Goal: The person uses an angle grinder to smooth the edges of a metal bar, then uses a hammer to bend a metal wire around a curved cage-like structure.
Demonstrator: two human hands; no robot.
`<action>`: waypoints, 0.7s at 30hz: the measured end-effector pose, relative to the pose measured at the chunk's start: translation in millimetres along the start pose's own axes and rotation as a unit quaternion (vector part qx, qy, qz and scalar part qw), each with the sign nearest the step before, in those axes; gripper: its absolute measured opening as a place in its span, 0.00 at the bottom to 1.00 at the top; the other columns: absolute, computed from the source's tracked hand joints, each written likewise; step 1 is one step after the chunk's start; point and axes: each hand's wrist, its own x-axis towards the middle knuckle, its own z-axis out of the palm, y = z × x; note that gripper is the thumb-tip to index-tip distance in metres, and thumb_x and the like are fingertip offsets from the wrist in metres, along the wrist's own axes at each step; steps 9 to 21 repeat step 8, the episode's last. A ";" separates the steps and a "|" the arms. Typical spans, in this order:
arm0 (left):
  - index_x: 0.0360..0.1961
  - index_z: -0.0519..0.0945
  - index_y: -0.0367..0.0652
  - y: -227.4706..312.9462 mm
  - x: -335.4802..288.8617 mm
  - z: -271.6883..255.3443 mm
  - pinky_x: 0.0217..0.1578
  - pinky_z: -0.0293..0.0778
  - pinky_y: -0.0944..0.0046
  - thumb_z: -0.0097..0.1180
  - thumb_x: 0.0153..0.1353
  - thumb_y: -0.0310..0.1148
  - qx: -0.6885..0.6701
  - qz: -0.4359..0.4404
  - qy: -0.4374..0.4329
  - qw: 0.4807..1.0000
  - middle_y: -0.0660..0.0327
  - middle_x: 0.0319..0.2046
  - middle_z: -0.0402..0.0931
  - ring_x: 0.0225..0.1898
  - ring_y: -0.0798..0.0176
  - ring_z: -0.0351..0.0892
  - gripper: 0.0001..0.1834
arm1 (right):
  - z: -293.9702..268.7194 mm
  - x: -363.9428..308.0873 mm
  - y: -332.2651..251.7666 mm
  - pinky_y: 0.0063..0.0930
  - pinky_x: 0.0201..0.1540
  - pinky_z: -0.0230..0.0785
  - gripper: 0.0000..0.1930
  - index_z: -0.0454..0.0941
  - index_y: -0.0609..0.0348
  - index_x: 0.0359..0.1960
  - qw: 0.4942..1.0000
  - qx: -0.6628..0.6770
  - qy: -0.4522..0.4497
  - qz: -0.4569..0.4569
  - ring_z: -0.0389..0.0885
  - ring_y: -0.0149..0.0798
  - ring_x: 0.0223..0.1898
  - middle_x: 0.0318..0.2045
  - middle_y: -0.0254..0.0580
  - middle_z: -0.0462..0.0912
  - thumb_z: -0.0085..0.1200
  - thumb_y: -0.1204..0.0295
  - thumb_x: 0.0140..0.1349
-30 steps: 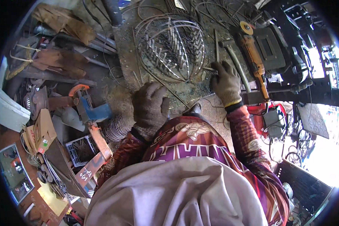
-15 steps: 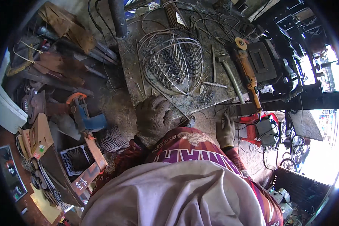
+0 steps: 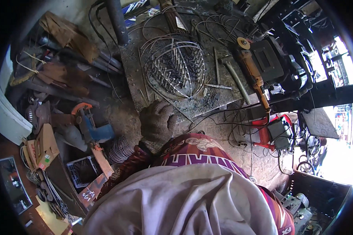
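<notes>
My left hand [image 3: 157, 120], in a grey-brown knitted work glove, is at the near edge of the metal worktable [image 3: 219, 107]. Its fingers are curled and bunched together; whatever they may hold is hidden. Just beyond the hand lies a rounded metal rod frame [image 3: 190, 74], with short rods set in slanting rows inside it. One thin rod runs from near the frame toward the table's front edge, to the right of the glove. My right hand is out of the picture.
Right of the frame lie a hammer [image 3: 237, 80], an orange angle grinder [image 3: 252, 68] and a dark welding shield [image 3: 266, 58]. A bundle of thin stalks [image 3: 170, 17] lies behind it. Cables run to a red-and-grey machine [image 3: 276, 133]. A blue-and-orange tool [image 3: 94, 125] stands left.
My right hand, gloved and beside my right thigh before, has gone out of view. The left stays at the table edge. The whole view has shifted slightly.
</notes>
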 end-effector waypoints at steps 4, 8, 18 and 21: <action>0.43 0.84 0.44 0.9 4.0 1.7 0.45 0.78 0.45 0.69 0.52 0.32 -0.006 0.001 -0.012 1.000 0.51 0.43 0.83 0.45 0.42 0.83 0.15 | -15.5 51.8 -51.7 0.43 0.46 0.78 0.21 0.87 0.55 0.49 0.984 0.125 0.125 -0.004 0.88 0.55 0.44 0.39 0.53 0.89 0.54 0.53 0.69; 0.41 0.86 0.46 -6.2 5.9 25.9 0.59 0.75 0.48 0.70 0.55 0.42 -0.019 0.006 0.017 1.000 0.56 0.47 0.84 0.56 0.48 0.82 0.16 | -38.1 125.8 -32.7 0.39 0.55 0.78 0.24 0.85 0.52 0.57 0.976 -0.034 0.170 -0.135 0.89 0.47 0.50 0.46 0.52 0.90 0.59 0.51 0.68; 0.41 0.86 0.46 -6.2 5.9 25.9 0.59 0.75 0.48 0.70 0.55 0.42 -0.019 0.006 0.017 1.000 0.56 0.47 0.84 0.56 0.48 0.82 0.16 | -38.1 125.8 -32.7 0.39 0.55 0.78 0.24 0.85 0.52 0.57 0.976 -0.034 0.170 -0.135 0.89 0.47 0.50 0.46 0.52 0.90 0.59 0.51 0.68; 0.41 0.86 0.46 -6.2 5.9 25.9 0.59 0.75 0.48 0.70 0.55 0.42 -0.019 0.006 0.017 1.000 0.56 0.47 0.84 0.56 0.48 0.82 0.16 | -38.1 125.8 -32.7 0.39 0.55 0.78 0.24 0.85 0.52 0.57 0.976 -0.034 0.170 -0.135 0.89 0.47 0.50 0.46 0.52 0.90 0.59 0.51 0.68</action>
